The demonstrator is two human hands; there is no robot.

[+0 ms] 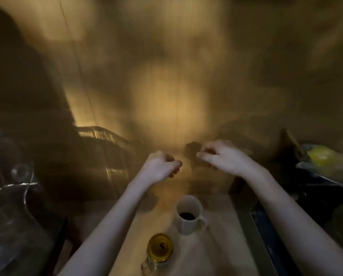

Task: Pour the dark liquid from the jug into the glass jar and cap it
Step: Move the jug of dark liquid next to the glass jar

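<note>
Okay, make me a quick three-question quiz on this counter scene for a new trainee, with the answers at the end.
1. True or false: the white mug holds dark liquid.
2. What sits nearest the camera on the counter? A) the white mug B) the small glass jug C) a plate
3. Is the left hand or the right hand touching the mug?

Key
1. True.
2. B.
3. Neither; both hands are raised beyond it, fingers curled, and the blur hides whether they hold anything.
</note>
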